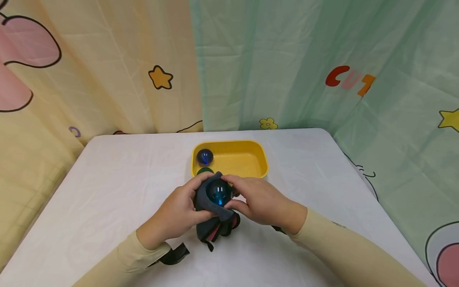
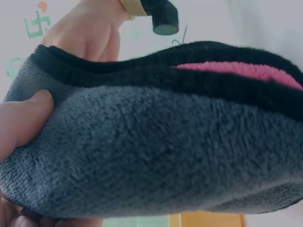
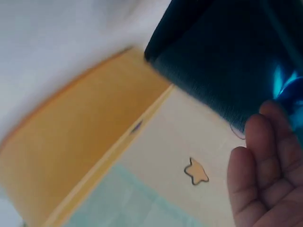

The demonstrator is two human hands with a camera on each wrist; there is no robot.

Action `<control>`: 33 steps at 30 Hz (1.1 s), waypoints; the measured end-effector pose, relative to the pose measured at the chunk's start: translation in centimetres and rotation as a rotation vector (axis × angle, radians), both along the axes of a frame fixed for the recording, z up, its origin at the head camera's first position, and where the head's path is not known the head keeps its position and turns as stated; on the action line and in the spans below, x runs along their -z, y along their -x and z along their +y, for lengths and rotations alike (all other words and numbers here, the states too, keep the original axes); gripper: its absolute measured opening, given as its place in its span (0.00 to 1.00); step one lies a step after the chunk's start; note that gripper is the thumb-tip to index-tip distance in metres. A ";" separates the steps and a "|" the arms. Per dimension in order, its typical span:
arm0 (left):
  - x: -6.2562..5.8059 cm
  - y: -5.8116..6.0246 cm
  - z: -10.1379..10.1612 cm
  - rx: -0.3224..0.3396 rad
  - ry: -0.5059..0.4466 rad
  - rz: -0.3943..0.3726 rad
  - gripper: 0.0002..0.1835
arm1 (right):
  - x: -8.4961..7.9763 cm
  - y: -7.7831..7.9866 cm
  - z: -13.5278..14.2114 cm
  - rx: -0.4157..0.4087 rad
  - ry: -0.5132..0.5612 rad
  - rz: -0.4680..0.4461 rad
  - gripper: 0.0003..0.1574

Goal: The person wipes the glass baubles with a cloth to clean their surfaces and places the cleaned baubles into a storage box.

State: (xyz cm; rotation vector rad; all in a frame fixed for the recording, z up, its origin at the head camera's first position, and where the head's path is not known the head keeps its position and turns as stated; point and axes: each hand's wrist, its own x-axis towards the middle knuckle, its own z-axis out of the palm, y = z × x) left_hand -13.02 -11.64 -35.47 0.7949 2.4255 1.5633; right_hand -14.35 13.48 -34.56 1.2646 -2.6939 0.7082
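Note:
My left hand (image 1: 179, 211) grips a dark grey fleece cloth (image 2: 156, 142), its thumb on the near side. The cloth has black edging and a pink patch inside, and its lower end hangs in folds over the table. Cupped in the cloth is a shiny clear teal ball (image 1: 219, 192). From the right, my right hand (image 1: 263, 201) holds the ball between thumb and fingers. In the right wrist view the ball is mostly cut off at the frame's edge, beside the curled fingers (image 3: 262, 158).
Just beyond the hands a yellow tray (image 1: 267, 161) stands on the white-covered table (image 1: 136, 167). In its left end lie a dark blue ball (image 1: 205, 157) and a green ball (image 1: 205, 170), the latter partly hidden by the hand and cloth. Printed curtains hang behind.

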 end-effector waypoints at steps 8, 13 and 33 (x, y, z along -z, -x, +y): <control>0.2 0.0 0.1 -0.043 0.022 0.064 0.42 | 0.0 -0.8 -0.9 0.090 0.225 -0.533 0.33; 0.4 0.1 0.0 -0.074 -0.028 0.078 0.42 | -0.3 -1.2 -1.0 0.094 0.163 -0.294 0.44; 0.4 0.1 0.7 -0.079 -0.047 0.159 0.42 | -0.1 -0.6 -0.9 0.105 0.268 -0.276 0.32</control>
